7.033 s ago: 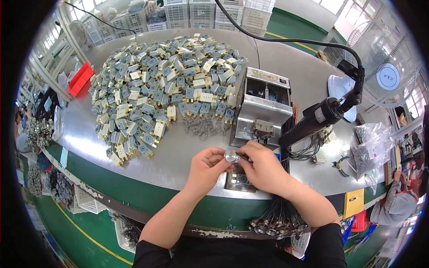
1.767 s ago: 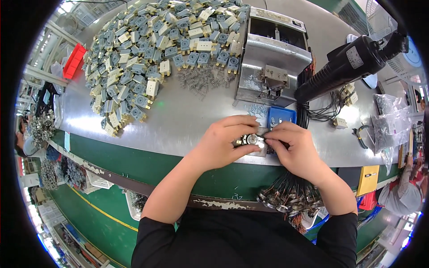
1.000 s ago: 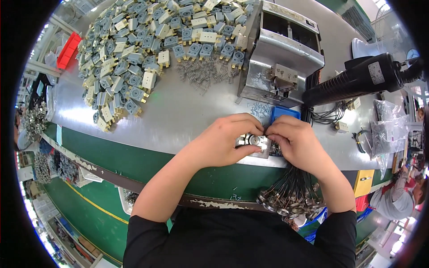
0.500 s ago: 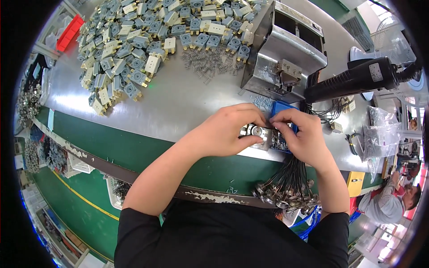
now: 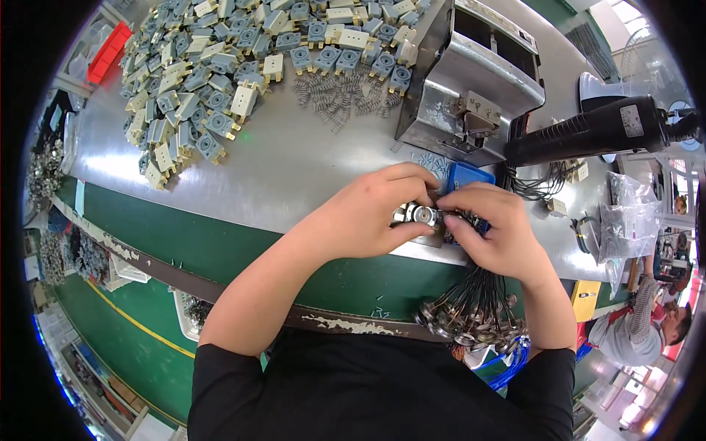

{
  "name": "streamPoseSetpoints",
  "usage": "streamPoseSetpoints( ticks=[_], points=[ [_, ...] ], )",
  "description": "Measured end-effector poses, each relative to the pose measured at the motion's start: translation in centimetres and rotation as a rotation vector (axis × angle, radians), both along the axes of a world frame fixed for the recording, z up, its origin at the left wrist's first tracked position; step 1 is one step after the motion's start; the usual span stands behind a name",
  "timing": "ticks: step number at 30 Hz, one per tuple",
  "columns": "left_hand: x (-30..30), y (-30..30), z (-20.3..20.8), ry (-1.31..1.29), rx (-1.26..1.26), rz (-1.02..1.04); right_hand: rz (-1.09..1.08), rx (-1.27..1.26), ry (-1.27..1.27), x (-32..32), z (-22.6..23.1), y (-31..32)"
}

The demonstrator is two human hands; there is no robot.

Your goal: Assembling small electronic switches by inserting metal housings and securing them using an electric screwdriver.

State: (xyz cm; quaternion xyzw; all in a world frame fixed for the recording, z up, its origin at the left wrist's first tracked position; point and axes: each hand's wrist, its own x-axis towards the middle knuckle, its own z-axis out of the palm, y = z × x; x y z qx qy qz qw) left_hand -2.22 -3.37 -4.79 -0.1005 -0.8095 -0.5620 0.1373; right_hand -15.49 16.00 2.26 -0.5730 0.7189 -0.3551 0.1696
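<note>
Head view: I see both hands, left hand [image 5: 368, 217] and right hand [image 5: 494, 231], still pinched together on small round metal part [image 5: 422, 214] at near tabletop edge; camera has dipped closer, fitting continues beside blue tray [image 5: 463, 176].

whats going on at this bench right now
A person is working at a metal table with both bare hands. The left hand and right hand pinch a small round metal part between them, right by a blue tray. A bundle of black wires hangs from under the right hand over the table edge. Farther back lie a pile of small plastic parts, loose springs, a metal machine and a black power tool.
</note>
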Motion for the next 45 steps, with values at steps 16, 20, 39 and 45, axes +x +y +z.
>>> streamPoseSetpoints(
  ticks=[16, 20, 39, 45],
  points=[
    [-0.4, 0.3, 0.8, -0.079, -0.004, 0.011, -0.232, -0.023, -0.147, 0.6, -2.2, 0.1],
    [-0.2, 0.3, 0.6, -0.057, -0.024, 0.012, -0.259, -0.067, -0.002, 0.6, -2.0, -0.2],
    [-0.8, 0.0, 0.5, 0.013, -0.055, -0.018, -0.377, -0.919, -0.379, -5.5, 3.6, -1.0],
    [-0.6, 0.3, 0.6, 0.008, -0.044, -0.012, 0.059, -0.630, -0.709, -7.8, 3.8, -2.0]
  ],
)
